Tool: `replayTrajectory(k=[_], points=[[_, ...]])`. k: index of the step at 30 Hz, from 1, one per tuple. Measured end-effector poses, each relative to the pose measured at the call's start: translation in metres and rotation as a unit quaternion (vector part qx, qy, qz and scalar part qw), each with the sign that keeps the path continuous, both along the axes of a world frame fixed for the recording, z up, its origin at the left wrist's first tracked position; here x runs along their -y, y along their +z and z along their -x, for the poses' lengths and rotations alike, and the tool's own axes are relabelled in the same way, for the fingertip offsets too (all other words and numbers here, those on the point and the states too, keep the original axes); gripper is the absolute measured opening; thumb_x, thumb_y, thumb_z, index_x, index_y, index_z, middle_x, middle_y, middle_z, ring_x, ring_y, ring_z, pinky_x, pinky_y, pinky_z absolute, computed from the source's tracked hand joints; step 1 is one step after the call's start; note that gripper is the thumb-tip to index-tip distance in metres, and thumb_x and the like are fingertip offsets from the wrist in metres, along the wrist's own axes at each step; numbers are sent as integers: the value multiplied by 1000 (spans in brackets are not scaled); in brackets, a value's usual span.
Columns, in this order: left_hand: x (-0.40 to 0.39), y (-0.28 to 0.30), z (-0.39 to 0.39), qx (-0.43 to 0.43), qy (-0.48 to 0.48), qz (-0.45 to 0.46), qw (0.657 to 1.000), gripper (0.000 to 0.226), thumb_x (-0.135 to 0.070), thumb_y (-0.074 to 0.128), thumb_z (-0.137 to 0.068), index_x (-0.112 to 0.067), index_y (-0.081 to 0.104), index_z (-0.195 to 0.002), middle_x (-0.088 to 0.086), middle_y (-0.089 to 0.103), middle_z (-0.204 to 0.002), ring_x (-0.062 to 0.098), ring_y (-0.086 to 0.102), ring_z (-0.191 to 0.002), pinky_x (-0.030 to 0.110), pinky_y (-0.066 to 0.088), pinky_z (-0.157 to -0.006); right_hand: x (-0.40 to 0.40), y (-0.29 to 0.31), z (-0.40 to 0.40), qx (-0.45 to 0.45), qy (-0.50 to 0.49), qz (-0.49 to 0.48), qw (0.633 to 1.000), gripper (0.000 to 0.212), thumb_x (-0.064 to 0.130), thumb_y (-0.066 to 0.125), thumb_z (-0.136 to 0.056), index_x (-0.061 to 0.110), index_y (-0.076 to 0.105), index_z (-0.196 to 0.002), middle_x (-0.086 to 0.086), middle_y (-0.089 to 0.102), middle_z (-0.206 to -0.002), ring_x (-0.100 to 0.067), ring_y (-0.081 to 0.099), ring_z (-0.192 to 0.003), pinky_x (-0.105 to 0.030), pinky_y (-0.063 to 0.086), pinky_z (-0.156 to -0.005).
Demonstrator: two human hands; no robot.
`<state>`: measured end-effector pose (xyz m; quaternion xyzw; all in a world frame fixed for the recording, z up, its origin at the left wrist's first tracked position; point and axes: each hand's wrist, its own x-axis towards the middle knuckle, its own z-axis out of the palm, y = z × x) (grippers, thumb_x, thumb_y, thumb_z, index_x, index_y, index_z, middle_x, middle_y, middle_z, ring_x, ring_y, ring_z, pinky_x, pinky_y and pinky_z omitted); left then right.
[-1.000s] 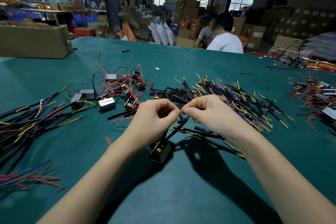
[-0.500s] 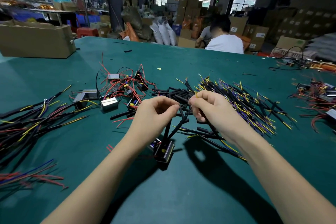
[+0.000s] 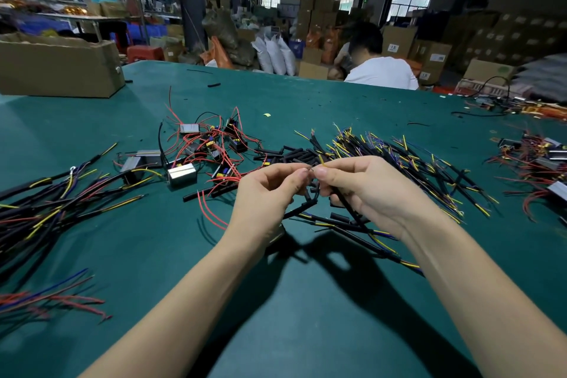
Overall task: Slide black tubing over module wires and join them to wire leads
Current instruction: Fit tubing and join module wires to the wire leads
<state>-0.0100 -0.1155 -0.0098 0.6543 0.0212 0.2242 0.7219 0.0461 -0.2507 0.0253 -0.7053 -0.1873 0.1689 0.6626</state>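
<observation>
In the middle of the frame the two hands met fingertip to fingertip above the green table (image 3: pixel 306 316). The left hand (image 3: pixel 270 190) came in from the left with thumb and forefinger curled together, pinching the bare end of a module wire; the right hand (image 3: pixel 362 190) faced it from the right, pinching a yellow-tipped wire lead (image 3: pixel 321 159) in the same way. The two wire ends pointed at each other along a roughly left-to-right line, touching or nearly so, though the joint itself was too small to read. Both hands were equally near it.

Just below the fingertips, short pieces of black tubing (image 3: pixel 306 193) sat on the wires that dropped down and leftward toward the module, which was hidden behind the left wrist. From the right hand a black-sheathed lead ran down toward the lower right. My judgement is that the ends needed twisting before the tubing could slide up over the joint.

Behind the hands, upper centre, lay loose tubing pieces (image 3: pixel 294 153) and, to their right, a heap of leads (image 3: pixel 414 163).
</observation>
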Motion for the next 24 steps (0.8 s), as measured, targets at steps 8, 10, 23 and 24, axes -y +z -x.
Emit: replayTrajectory(k=[8,10,23,24], points=[[2,3,3,40,-1,-32,999,7,-2,65,-86,-5,71,-89,0,70,-75,0,60,-64,10,47,-66,0,5,2,-41,-5,-31,999,4,2,65,-83,5,63,-82,-6,63,-68,-8,57,-52,-17,44,-53],[3,2,4,40,-3,-30,999,8,-3,65,-86,-7,72,-89,-5,71,-73,-2,60,-65,10,46,-66,0,6,2,-33,-9,-33,999,7,2,65,-83,7,63,-79,-5,63,-69,-9,57,-54,-16,43,-54],[4,2,-1,-63,-15,110,992,20,-11,63,-88,-11,70,-69,-3,64,-61,6,54,-54,13,42,-54,-3,0,5,238,-45,86,966,12,7,72,-81,11,65,-72,-17,70,-77,-16,59,-67,-31,50,-69],[3,3,-2,-75,-17,119,990,20,-11,63,-87,-11,70,-68,-4,64,-59,5,53,-52,13,41,-53,-4,-1,6,266,-46,92,959,11,6,72,-81,10,66,-73,-14,70,-75,-15,59,-66,-31,50,-68]])
